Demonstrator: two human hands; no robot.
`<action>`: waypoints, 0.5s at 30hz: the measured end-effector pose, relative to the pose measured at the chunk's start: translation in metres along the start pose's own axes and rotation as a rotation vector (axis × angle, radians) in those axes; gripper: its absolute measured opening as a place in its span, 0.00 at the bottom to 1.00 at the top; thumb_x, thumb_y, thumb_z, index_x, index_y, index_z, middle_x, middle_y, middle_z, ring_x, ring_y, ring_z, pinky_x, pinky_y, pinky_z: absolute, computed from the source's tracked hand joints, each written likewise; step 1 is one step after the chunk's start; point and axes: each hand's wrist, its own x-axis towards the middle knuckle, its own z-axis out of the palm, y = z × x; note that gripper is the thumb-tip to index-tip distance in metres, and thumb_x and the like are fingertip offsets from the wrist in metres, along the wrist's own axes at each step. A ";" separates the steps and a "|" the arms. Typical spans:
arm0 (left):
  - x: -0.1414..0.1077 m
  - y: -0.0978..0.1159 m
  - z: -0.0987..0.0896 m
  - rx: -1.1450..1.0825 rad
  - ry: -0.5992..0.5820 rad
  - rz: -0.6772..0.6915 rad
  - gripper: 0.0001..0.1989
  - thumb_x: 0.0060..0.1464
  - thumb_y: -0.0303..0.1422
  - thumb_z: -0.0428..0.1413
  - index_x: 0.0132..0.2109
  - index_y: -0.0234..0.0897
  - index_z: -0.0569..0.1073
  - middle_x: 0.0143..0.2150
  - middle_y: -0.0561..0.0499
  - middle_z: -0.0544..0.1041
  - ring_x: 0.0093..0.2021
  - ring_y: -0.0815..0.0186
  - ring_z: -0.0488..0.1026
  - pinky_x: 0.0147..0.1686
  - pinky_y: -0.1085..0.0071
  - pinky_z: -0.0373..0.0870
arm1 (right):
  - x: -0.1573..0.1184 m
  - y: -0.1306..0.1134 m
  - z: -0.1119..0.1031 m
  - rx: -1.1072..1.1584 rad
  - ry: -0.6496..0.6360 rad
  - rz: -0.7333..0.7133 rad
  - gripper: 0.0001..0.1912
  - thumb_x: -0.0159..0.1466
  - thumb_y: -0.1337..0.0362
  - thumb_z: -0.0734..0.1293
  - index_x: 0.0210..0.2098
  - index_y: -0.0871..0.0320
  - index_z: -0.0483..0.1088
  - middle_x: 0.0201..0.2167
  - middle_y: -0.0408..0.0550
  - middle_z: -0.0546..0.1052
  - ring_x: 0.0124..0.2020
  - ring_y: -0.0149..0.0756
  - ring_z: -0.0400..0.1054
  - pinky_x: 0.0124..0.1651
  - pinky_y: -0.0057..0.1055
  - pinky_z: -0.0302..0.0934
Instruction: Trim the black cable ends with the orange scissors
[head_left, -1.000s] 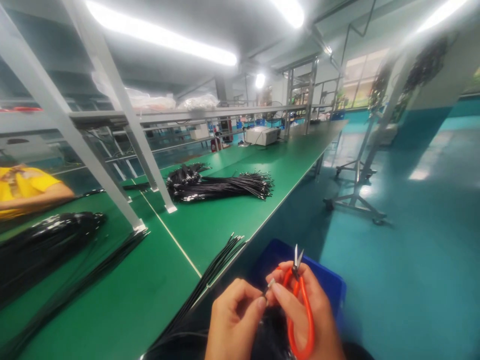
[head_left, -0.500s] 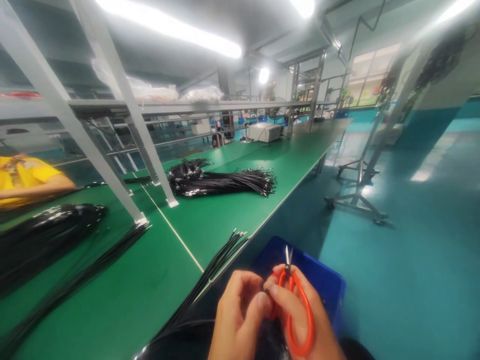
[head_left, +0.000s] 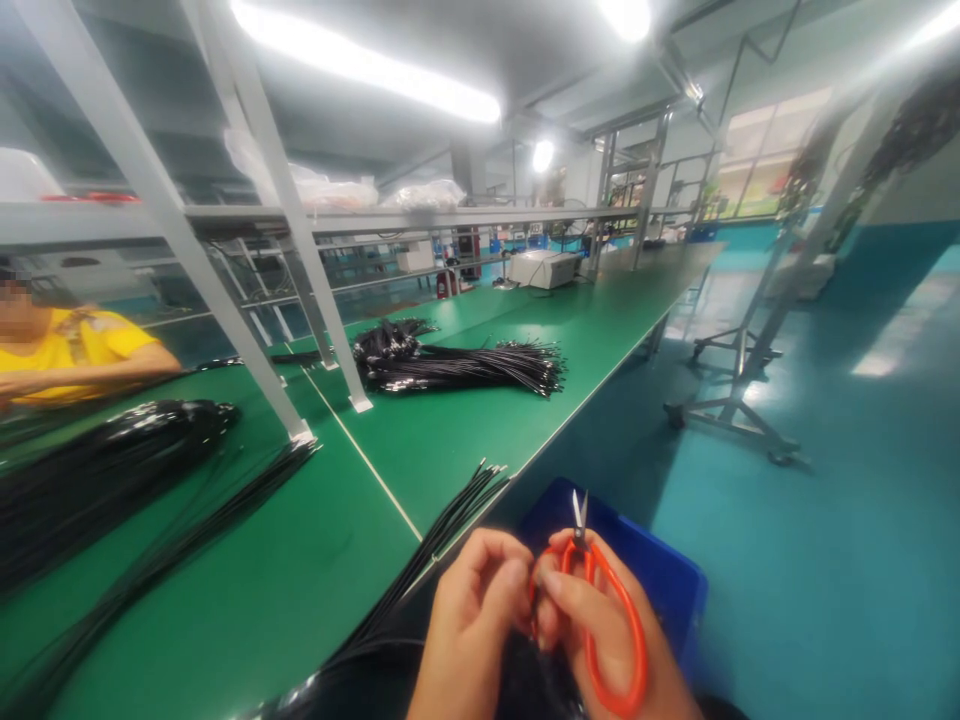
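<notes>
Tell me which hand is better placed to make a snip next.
Probably the right hand: it holds the orange-handled scissors, their blades parted and sticking out past the fingers. The left hand is close beside it, with no cutting tool visible.

On my feed, the left hand point(head_left: 474, 615) and right hand point(head_left: 609, 610) are bare. Just below the blue bin point(head_left: 681, 590) I see a dark rounded patch point(head_left: 721, 708), possibly clothing, too little to tell.
</notes>
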 end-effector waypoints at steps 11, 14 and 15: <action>0.003 -0.001 -0.005 -0.058 -0.041 -0.047 0.10 0.50 0.38 0.60 0.28 0.35 0.72 0.19 0.55 0.71 0.18 0.70 0.68 0.19 0.74 0.66 | 0.004 0.001 -0.001 0.057 -0.065 0.083 0.09 0.50 0.60 0.73 0.29 0.55 0.73 0.15 0.40 0.68 0.18 0.33 0.61 0.24 0.30 0.60; 0.003 -0.006 -0.002 -0.083 0.040 -0.023 0.09 0.48 0.37 0.62 0.29 0.36 0.71 0.24 0.55 0.72 0.18 0.71 0.68 0.18 0.76 0.65 | 0.007 0.004 -0.003 0.032 -0.060 0.065 0.11 0.48 0.57 0.75 0.28 0.53 0.73 0.15 0.41 0.69 0.18 0.34 0.61 0.23 0.31 0.60; 0.003 -0.008 -0.001 -0.080 0.042 -0.020 0.09 0.48 0.36 0.62 0.29 0.36 0.71 0.27 0.54 0.73 0.19 0.72 0.68 0.17 0.76 0.65 | 0.008 0.005 -0.003 0.017 -0.068 0.056 0.12 0.47 0.55 0.75 0.28 0.53 0.73 0.15 0.41 0.69 0.18 0.35 0.61 0.23 0.32 0.60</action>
